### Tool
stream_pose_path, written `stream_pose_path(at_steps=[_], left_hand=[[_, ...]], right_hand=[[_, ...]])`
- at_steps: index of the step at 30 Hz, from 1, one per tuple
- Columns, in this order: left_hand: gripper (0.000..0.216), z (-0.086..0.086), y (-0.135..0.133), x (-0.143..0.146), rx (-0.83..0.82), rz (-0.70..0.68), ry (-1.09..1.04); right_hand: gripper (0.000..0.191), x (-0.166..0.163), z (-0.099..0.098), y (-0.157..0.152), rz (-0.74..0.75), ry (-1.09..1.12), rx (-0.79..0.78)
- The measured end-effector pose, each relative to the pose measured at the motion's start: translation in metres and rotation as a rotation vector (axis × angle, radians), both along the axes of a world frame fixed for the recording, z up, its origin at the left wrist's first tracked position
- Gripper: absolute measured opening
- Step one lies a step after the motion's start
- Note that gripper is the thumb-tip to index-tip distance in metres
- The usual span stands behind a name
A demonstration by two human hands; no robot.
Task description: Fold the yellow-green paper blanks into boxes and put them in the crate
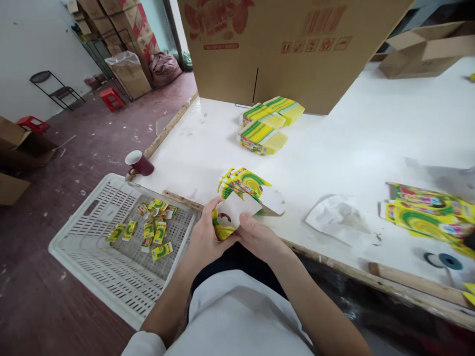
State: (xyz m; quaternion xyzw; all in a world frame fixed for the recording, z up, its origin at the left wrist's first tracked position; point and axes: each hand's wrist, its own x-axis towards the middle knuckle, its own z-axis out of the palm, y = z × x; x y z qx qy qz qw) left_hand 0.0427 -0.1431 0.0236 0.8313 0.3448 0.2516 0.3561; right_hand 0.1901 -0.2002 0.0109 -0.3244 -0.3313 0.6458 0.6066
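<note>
Both of my hands grip a flat, unfolded yellow-and-green printed carton (243, 198) at the near edge of the white table (356, 143). My left hand (205, 237) pinches its lower left corner with closed fingers. My right hand (258, 236) holds its lower edge from the right, thumb on the white inner side. The carton's printed flaps fan upward above the hands. Folded cartons of the same print (267, 123) lie in two small piles farther back on the table. A stack of flat carton blanks (426, 212) lies at the right.
A white plastic crate (92, 232) at my left holds several small yellow-green packets (152, 230). A dark red mug (138, 163) stands at the table corner. A large cardboard box (289, 44) rises behind; a tape roll (443, 259) and white paper (337, 217) lie to the right.
</note>
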Motion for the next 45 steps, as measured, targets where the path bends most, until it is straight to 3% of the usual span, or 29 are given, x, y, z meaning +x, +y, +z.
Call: stream_pose_path(at_steps=[2, 5, 13, 17, 21, 24, 27, 31, 35, 38, 41, 45], left_hand=[[0.086, -0.004, 0.001, 0.000, 0.067, -0.066, -0.010], [0.076, -0.009, 0.003, 0.003, 0.151, -0.139, -0.053], [0.064, -0.008, 0.007, 0.006, 0.116, -0.099, -0.100], [0.055, -0.006, 0.009, 0.008, 0.071, -0.141, -0.052], [0.041, -0.013, 0.010, 0.006, 0.015, -0.143, -0.054], [0.054, -0.017, 0.009, 0.006, 0.035, -0.108, -0.119], [0.075, -0.013, 0.008, 0.007, 0.061, 0.000, -0.098], [0.068, 0.002, 0.012, 0.001, 0.105, 0.129, -0.007], [0.058, 0.003, 0.012, -0.003, -0.033, 0.179, -0.192], [0.069, -0.005, 0.008, -0.003, -0.084, 0.211, -0.317], [0.079, -0.009, 0.007, -0.003, -0.124, 0.208, -0.369], [0.070, -0.004, 0.010, -0.004, -0.175, 0.195, -0.385]], right_hand=[[0.056, 0.003, 0.000, 0.000, -0.003, 0.014, -0.089], [0.061, 0.003, -0.003, 0.000, -0.032, -0.016, -0.182], [0.090, 0.001, -0.012, -0.001, -0.185, -0.284, -0.060], [0.079, 0.003, -0.013, -0.005, -0.214, -0.421, 0.022], [0.077, 0.003, -0.012, -0.013, -0.190, -0.780, 0.256], [0.064, 0.003, -0.015, -0.018, -0.205, -1.002, 0.351], [0.054, 0.004, -0.019, -0.018, -0.340, -0.994, 0.334], [0.043, 0.009, -0.018, -0.016, -0.569, -0.815, 0.178], [0.040, 0.012, -0.018, -0.017, -0.515, -0.880, 0.230], [0.033, 0.015, -0.021, -0.018, -0.493, -1.036, 0.305], [0.031, 0.022, -0.023, -0.018, -0.504, -1.118, 0.331], [0.032, 0.024, -0.024, -0.015, -0.480, -1.162, 0.380]])
